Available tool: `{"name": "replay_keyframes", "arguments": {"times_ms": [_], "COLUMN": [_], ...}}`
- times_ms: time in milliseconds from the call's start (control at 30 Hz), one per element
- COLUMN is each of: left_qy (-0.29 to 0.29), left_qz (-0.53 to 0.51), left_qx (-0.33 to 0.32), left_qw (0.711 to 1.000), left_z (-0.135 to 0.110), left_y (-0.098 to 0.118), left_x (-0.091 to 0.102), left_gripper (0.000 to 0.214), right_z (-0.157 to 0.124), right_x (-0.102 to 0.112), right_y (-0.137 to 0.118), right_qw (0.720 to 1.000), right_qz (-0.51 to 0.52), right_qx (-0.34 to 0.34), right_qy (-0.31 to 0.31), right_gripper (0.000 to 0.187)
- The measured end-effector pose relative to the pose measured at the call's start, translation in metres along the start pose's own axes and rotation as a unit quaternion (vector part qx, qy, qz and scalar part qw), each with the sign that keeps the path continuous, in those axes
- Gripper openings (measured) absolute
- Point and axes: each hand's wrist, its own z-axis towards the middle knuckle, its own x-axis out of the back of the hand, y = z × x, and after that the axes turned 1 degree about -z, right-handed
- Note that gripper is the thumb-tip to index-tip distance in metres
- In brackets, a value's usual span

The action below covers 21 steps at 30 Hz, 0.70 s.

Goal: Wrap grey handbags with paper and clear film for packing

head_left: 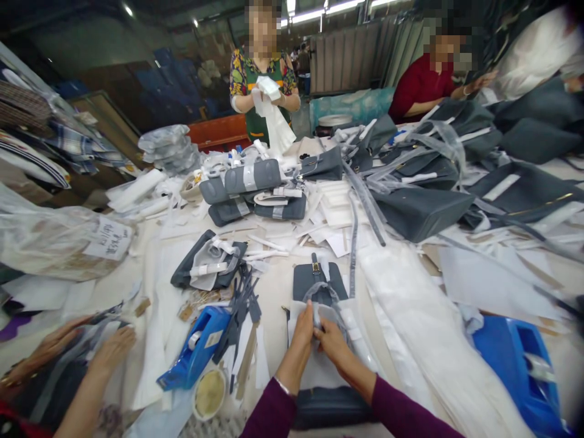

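A grey leather bag flap with a gold clasp lies in front of me on the white table. Its lower part is wrapped in white paper. My left hand and my right hand meet over the wrapped handle. Both are closed in a pinch on the white wrapping at the handle. The dark bag body shows between my purple sleeves.
Two blue tape dispensers flank me. A small round tin sits near the front. Grey bags and wrapped pieces pile up behind. Another person's hands work at left; two people stand across.
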Motion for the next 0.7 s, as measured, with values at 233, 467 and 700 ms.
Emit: {"name": "replay_keyframes", "arguments": {"times_ms": [233,467,700], "left_qy": [0.087,0.072,-0.031], "left_qz": [0.223,0.294,-0.05], "left_qx": [-0.135,-0.099,-0.037], "left_qw": [0.961,0.948,0.998], "left_z": [-0.01,-0.013,-0.046], "left_y": [0.001,-0.039,-0.022], "left_x": [0.076,0.088,0.078], "left_gripper": [0.028,0.027,0.036], "right_z": [-0.002,-0.007,-0.017], "right_x": [0.009,-0.007,-0.018], "right_y": [-0.006,-0.002,0.015], "right_qw": [0.975,0.976,0.994], "right_qz": [0.176,0.17,0.087], "right_qx": [-0.128,-0.128,-0.063], "right_qy": [-0.03,-0.044,-0.021], "right_gripper": [0.015,0.017,0.016]}}
